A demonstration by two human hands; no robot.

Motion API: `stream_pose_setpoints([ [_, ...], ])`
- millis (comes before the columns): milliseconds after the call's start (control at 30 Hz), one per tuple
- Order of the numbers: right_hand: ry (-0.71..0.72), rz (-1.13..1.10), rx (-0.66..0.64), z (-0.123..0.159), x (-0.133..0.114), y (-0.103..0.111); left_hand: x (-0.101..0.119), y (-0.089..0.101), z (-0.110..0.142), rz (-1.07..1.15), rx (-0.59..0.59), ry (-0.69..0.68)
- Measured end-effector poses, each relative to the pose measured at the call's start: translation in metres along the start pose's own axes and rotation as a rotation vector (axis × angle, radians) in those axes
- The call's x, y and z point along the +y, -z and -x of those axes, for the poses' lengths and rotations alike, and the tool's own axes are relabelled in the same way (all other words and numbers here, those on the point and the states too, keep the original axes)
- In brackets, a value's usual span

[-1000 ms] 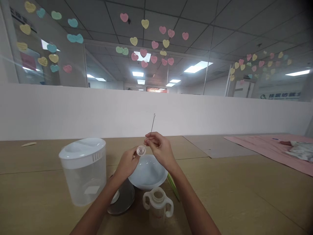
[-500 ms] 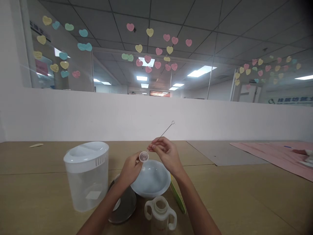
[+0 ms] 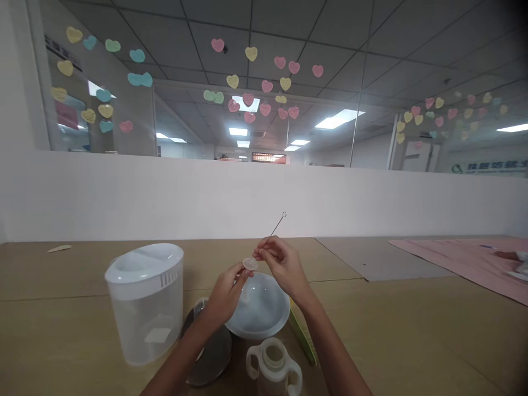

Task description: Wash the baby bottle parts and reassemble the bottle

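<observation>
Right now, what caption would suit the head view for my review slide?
Right hand holds a looped wire brush to a small clear disc in the left hand, above a white bowl.

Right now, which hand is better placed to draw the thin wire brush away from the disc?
Probably the right: the right hand pinches the thin wire brush, while the left hand is occupied at the small translucent disc.

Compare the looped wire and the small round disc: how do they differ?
The looped wire is long, thin and dark, rising diagonally from the right hand; the disc is small, round and pale, in the left hand. The wire ends in a small loop; the disc has a plain rim. Both are held above the white bowl.
</observation>
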State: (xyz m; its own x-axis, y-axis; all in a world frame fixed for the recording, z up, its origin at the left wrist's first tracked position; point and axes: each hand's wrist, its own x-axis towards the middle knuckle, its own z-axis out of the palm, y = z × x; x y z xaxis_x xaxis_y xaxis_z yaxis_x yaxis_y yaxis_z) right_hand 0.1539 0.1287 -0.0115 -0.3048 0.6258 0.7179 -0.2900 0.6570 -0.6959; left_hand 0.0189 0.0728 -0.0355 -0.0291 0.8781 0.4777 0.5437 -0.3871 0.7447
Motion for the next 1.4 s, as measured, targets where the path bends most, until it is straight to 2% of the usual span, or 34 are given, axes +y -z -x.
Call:
stream_pose_setpoints([
  [300, -0.093, 0.021, -0.097, 0.004, -0.004, -0.001, -0.008, 0.004, 0.0, 0.009, -0.024, -0.028],
  [400, -0.116, 0.041, -0.091, 0.005, -0.002, -0.003, -0.006, 0.003, 0.002, 0.013, -0.045, -0.047],
  [533, 0.013, 0.276, -0.009, 0.006, -0.008, -0.004, 0.0, 0.002, 0.005, 0.029, -0.035, -0.056],
  [633, 0.098, 0.436, 0.019, 0.009, -0.022, -0.002, 0.003, 0.0, 0.008, 0.031, -0.049, -0.071],
  [833, 0.05, 0.421, 0.286, 0.016, -0.051, 0.001, -0.005, -0.01, 0.013, -0.027, -0.104, -0.147],
  [967, 0.036, 0.467, 0.372, 0.015, -0.045, -0.003, -0.007, -0.015, 0.013, 0.002, -0.119, -0.139],
  [1033, 0.021, 0.447, 0.347, 0.014, -0.035, -0.008, -0.005, -0.015, 0.013, 0.04, -0.129, -0.15],
  [1167, -0.02, 0.445, 0.178, 0.014, -0.021, -0.02, 0.0, -0.014, 0.012, 0.121, -0.128, -0.139],
  [1267, -0.022, 0.53, 0.097, 0.019, -0.022, -0.027, 0.005, -0.012, 0.012, 0.17, -0.072, -0.147],
  [1400, 0.01, 0.661, 0.079, 0.023, -0.026, -0.026, 0.012, -0.009, 0.015, 0.194, 0.006, -0.199],
])
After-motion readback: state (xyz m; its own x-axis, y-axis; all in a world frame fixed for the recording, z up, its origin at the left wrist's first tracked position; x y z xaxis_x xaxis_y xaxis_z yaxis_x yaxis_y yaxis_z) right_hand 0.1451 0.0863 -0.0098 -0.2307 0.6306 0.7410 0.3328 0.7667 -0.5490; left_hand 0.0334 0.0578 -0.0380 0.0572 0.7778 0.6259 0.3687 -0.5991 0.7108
